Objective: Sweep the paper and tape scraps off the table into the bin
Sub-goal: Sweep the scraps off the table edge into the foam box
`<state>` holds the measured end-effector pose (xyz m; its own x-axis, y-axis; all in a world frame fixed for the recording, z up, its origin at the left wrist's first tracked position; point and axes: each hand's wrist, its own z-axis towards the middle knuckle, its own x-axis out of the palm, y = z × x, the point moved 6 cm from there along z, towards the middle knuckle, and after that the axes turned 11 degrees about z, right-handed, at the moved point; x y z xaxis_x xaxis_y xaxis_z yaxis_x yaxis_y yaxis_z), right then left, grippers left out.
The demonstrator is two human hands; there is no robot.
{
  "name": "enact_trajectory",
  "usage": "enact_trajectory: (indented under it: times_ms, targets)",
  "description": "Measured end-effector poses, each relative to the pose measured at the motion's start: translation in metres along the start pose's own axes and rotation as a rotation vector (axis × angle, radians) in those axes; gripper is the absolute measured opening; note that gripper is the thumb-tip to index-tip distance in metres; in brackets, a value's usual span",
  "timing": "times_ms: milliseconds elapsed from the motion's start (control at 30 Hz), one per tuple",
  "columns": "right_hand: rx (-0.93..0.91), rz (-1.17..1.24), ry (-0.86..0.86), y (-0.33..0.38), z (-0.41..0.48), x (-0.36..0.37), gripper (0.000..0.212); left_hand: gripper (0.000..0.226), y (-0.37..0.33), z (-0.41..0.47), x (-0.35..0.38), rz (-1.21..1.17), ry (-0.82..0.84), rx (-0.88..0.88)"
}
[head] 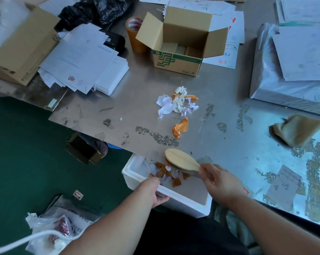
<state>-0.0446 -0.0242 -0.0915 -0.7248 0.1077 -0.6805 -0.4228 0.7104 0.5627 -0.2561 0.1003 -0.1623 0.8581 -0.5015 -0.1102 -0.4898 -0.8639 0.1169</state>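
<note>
A worn metal tabletop (201, 85) fills most of the view, and a white foam bin (174, 199) is held just below its near edge. The left hand (153, 192) is closed around the bin's near rim, fingers curled over the wall. The right hand (220, 183) is wrapped around the handle of a wooden brush (181, 160), whose oval back lies over the tabletop edge above the bin; the bristles are hidden beneath it. Inside the bin lie amber tape pieces and white paper bits (164, 173), partly covered by the left hand and the brush. Still on the tabletop, well apart from the brush, sits a heap of crumpled white paper scraps (175, 104), and nearer to the edge a wad of orange tape (181, 127). Behind the heap stands an open cardboard box (179, 46) with green print, a roll of brown tape (135, 32) just beside its left flap. To the left, stacked white sheets (82, 59) lean against a larger carton (23, 48), with a black plastic bag (96, 10) behind them. On the right a plastic-wrapped stack (291, 70) is cut off by the frame, and a tan crumpled lump (297, 129) near it is too blurred to identify. A plastic bag (52, 229) lies on the green floor (17, 153) below; its contents are unclear
</note>
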Motion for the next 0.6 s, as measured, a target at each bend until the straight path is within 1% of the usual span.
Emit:
enact_trajectory:
  times_ms: [167, 300, 433, 533, 600]
  targets:
    - [0.035, 0.115, -0.016, 0.010, -0.006, 0.012, 0.020, 0.030, 0.000, 0.000, -0.004, 0.005, 0.019, 0.017]
    - [0.120, 0.281, -0.089, 0.014, -0.003, 0.008, 0.013, 0.030, -0.001, 0.005, -0.011, 0.036, 0.018, 0.032]
    - [0.200, 0.309, -0.215, 0.019, 0.012, -0.013, 0.023, 0.024, -0.001, 0.007, -0.014, 0.040, 0.012, 0.055]
    - [0.250, 0.300, -0.310, 0.021, 0.026, -0.033, 0.025, 0.020, -0.003, 0.005, -0.015, 0.060, 0.015, 0.063]
    - [0.286, 0.303, -0.343, 0.023, 0.034, -0.044, 0.026, 0.020, -0.003, 0.005, -0.017, 0.063, 0.009, 0.058]
